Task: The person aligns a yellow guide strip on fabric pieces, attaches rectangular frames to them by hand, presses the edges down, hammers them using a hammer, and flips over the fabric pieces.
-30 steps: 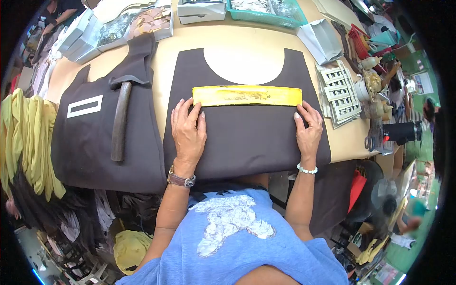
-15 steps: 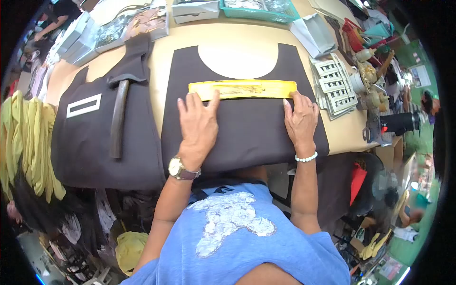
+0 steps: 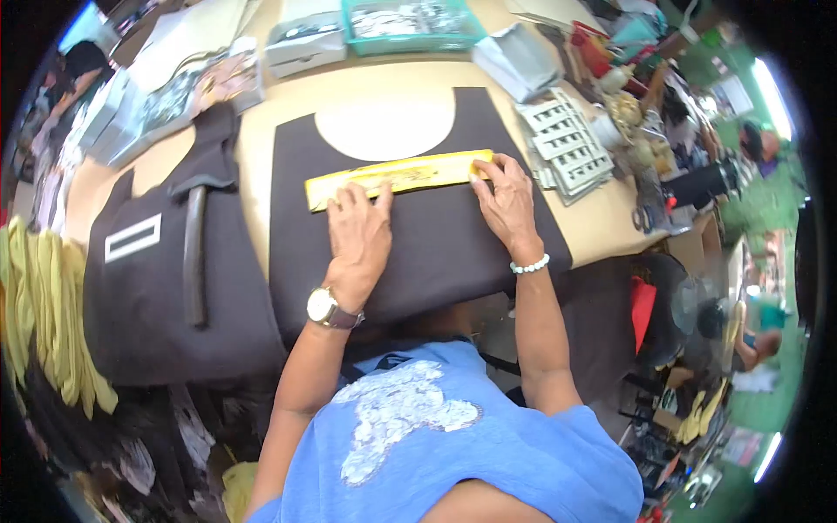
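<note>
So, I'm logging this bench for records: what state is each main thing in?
Dark panel: spread out.
Yellow strip: flat on the panel.
Left hand: fingers extended, touching the strip.
Right hand: at strip's right end; grip unclear.
Hammer: lying down, unheld.
White frame: lying flat.
Teal basket: open, filled.
Yellow cloth: hanging in folds.

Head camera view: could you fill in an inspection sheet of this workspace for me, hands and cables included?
Surface: pale tan tabletop, largely covered along its near side.
Job's things: long, narrow yellow bar lying across a dark, flat sheet with a scooped top edge.
Clutter: dark-handled hammer and white rectangular frame on a second dark sheet at left; turquoise plastic tray toward the far edge.
Hands: left hand touches the bar's left half; right hand touches its right end.
Cables: nothing seen.
Surroundings: limp yellow fabric pieces hanging at far left; right side blurred.
</note>
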